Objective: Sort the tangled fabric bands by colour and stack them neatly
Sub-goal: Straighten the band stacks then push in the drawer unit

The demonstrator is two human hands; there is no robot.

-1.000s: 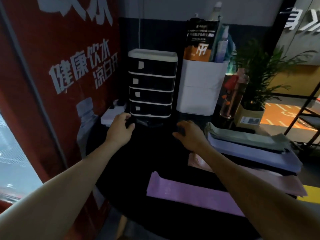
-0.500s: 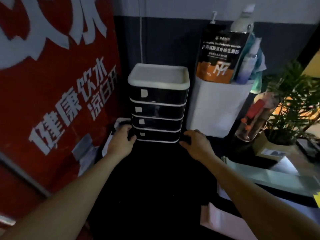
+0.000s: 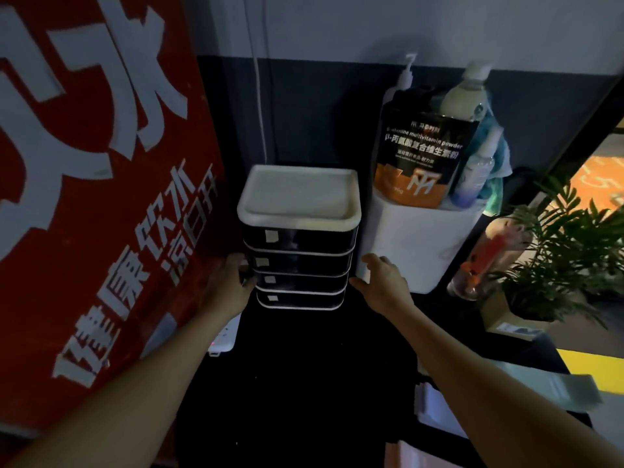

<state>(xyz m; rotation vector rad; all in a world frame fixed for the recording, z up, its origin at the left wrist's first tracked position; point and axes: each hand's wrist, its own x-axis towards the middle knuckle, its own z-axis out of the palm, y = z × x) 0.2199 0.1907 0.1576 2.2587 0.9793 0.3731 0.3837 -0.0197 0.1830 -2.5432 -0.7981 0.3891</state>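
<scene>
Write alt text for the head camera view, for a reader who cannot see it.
Two bare hands reach either side of a small black drawer unit with a white top: left hand at its side, right hand open beside it. A white bin and potted plant stand to the right.

Both hands risen from dark tabletop to flanks of black four-drawer organiser: left hand now against its left side at middle drawers, right hand just beside its right edge, fingers spread. Purple band gone from view; pale green band only at right edge.
</scene>
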